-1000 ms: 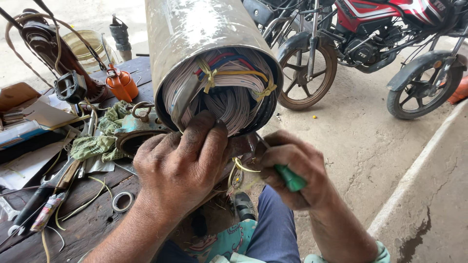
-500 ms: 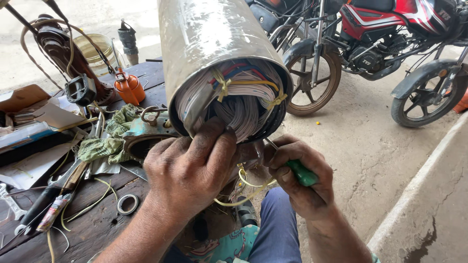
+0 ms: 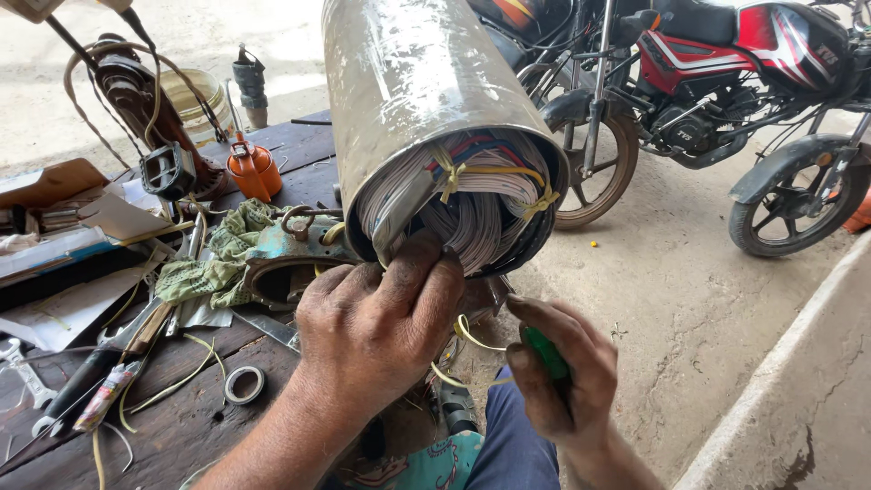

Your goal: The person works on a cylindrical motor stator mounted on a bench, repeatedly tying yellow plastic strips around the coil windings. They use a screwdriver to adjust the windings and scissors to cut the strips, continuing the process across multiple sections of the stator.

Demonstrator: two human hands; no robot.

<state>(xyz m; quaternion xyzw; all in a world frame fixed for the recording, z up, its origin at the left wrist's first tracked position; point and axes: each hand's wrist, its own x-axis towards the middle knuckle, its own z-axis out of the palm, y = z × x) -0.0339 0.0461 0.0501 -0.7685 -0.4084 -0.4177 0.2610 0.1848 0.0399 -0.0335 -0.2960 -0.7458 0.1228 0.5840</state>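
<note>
Grease-darkened left hand (image 3: 376, 331), lower centre of the frame: fingers are curled and pressed against the lower rim of the metal cylinder (image 3: 413, 100), fingertips touching the wire windings (image 3: 472, 204) at its open end; nothing is enclosed in the hand. Right hand (image 3: 558, 377), lower right of centre: closed around a green-handled tool (image 3: 544, 352), whose working end is hidden behind the fingers. Yellow wire strands (image 3: 467, 334) are seen between the two hands, just below the cylinder mouth.

Metal cylinder: laid tilted across the centre of the frame, its open end facing the camera, its far end running out of the top edge. White, red and blue windings are packed inside and bound with yellow ties.

Wooden workbench (image 3: 181, 436), lower left: a roll of tape (image 3: 243, 384), a spanner (image 3: 25, 386) and pliers (image 3: 86, 381) are laid on it. A green rag (image 3: 213, 263) lies at mid left, beside the cylinder. An orange oil can (image 3: 254, 171) stands further back, upper left.

Red motorcycle (image 3: 726, 91), upper right: parked on the concrete ground, well apart from the bench.
</note>
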